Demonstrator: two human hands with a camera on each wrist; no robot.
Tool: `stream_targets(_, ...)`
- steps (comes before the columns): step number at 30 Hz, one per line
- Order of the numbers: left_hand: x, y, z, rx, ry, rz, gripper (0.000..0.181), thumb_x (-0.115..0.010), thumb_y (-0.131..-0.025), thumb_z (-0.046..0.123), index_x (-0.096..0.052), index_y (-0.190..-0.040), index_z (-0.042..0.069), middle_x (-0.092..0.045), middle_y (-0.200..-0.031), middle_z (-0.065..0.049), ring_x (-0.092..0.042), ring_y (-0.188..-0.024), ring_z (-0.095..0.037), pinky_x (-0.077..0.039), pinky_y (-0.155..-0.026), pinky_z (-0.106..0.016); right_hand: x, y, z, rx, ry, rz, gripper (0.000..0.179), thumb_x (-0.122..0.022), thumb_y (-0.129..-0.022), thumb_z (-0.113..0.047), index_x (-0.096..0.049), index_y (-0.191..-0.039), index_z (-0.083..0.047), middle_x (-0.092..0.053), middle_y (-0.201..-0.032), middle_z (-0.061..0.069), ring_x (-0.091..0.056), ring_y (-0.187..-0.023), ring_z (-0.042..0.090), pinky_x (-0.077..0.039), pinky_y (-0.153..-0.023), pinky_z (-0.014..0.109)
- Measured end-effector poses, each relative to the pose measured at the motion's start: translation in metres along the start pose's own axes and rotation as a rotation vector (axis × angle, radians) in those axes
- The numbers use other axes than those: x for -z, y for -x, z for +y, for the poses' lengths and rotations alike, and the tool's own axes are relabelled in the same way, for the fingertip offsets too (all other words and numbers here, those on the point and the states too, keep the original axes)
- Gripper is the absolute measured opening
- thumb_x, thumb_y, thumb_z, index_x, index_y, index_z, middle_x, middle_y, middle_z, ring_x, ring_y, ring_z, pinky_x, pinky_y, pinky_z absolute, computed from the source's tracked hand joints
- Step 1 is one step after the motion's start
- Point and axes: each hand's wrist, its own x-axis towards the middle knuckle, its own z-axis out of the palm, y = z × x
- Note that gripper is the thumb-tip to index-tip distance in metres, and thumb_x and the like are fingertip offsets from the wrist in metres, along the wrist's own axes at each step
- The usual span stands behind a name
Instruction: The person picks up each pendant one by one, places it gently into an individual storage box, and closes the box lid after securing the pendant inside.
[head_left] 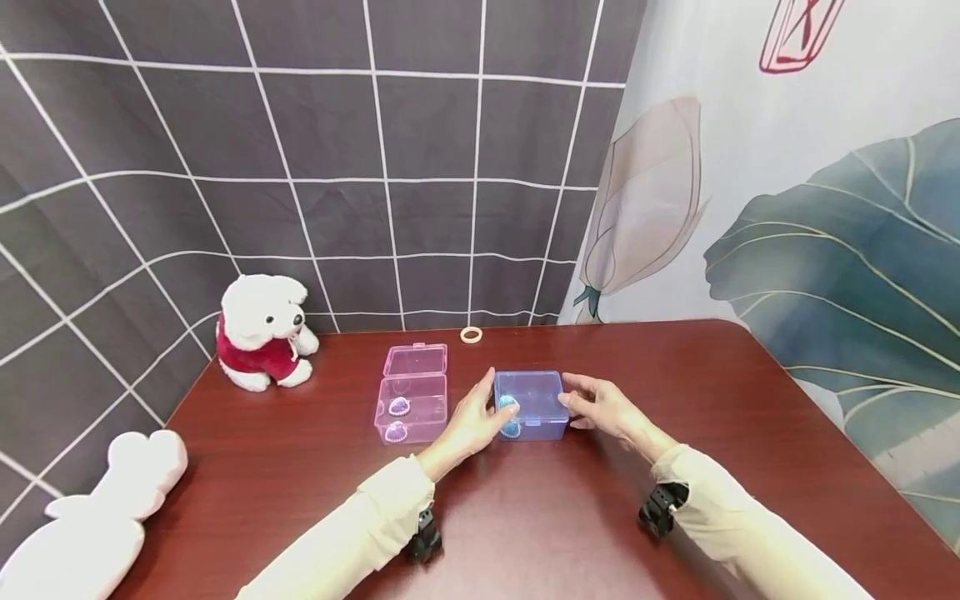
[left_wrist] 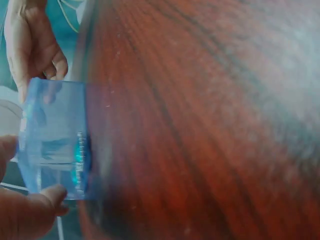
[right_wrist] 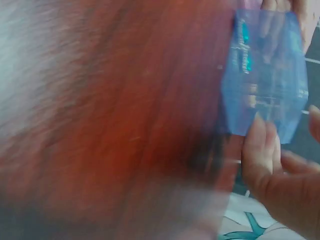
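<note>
A see-through blue plastic box (head_left: pixel 536 398) with its lid down stands on the table, held from both sides. My left hand (head_left: pixel 472 419) grips its left end, thumb at the front corner and fingers along the side. At the right end, my right hand (head_left: pixel 606 408) has its thumb by the lid edge and its fingers against the side wall. Inside the box, at the left, lie teal pieces with beaded edges (left_wrist: pixel 78 157). To the left stands a clear pink box (head_left: pixel 429 410) with its lid swung back, holding purple pieces with white beaded edges (head_left: pixel 399 407).
A pale ring (head_left: pixel 471 335) lies behind the boxes near the table's back edge. A white plush dog (head_left: pixel 262 325) in a red top sits at the back left. At the left edge is a white animal-shaped object (head_left: pixel 97 525). Curtains hang behind the red-brown table (head_left: pixel 300 475).
</note>
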Motion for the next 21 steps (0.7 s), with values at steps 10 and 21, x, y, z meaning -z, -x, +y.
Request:
stream_targets(10, 0.099, 0.021, 0.002, 0.054, 0.027, 0.073, 0.091, -0.071, -0.084, 0.029, -0.015, -0.15, 0.005, -0.02, -0.155, -0.013, -0.031, -0.137, -0.036, -0.032, -0.111, -0.043, -0.043, -0.036, -0.065, 0.192, -0.202, 0.217, 0.034, -0.054, -0.092, 0.0, -0.051, -0.122, 0.016, -0.063, -0.083, 0.001, -0.061, -0.066, 0.002, -0.058, -0.07, 0.022)
stream_targets(21, 0.138, 0.053, -0.064, 0.222, 0.221, -0.057, 0.105, -0.077, -0.076, 0.008, -0.002, -0.148, -0.006, -0.005, -0.155, -0.026, -0.01, -0.142, -0.041, -0.019, -0.115, -0.046, -0.146, -0.174, 0.003, -0.053, -0.586, 0.25, 0.022, -0.065, -0.084, -0.002, -0.067, -0.106, 0.0, -0.066, -0.081, 0.009, -0.062, -0.067, 0.013, -0.058, -0.058, 0.024)
